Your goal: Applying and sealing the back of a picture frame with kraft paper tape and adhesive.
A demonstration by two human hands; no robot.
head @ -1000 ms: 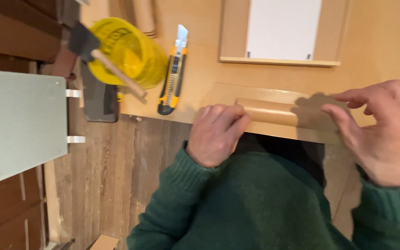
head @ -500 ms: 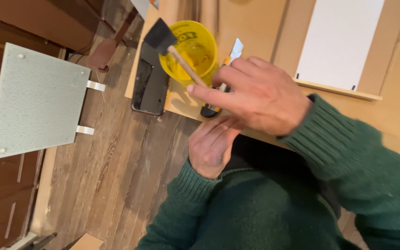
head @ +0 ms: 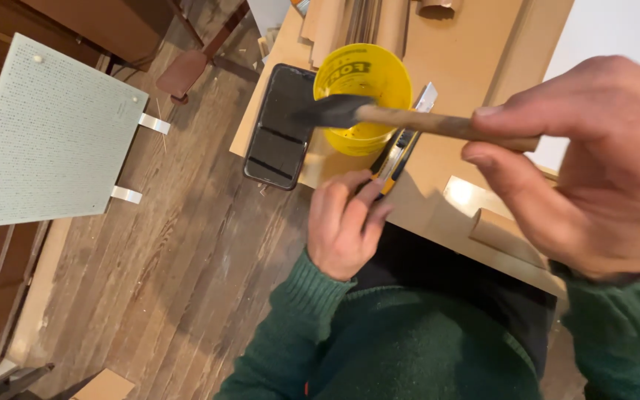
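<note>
My right hand [head: 587,167] is raised close to the camera and grips the wooden handle of a foam brush [head: 350,111], whose dark head hangs over a yellow cup [head: 364,78]. My left hand [head: 342,222] rests at the near edge of the brown board table [head: 468,44], fingertips touching a yellow and black utility knife [head: 398,152]. A black phone [head: 279,126] lies face up just left of the cup. A small wooden block [head: 505,237] sits on a light strip under my right hand.
A white sheet in a wooden frame [head: 601,37] lies at the back right. A pale perforated panel [head: 46,126] with metal tabs stands on the wooden floor [head: 172,281] to the left. Cardboard strips [head: 357,18] are stacked behind the cup.
My right hand has lifted the brush out from the cup and drawn it right, toward the camera. My left hand has moved up onto the utility knife.
</note>
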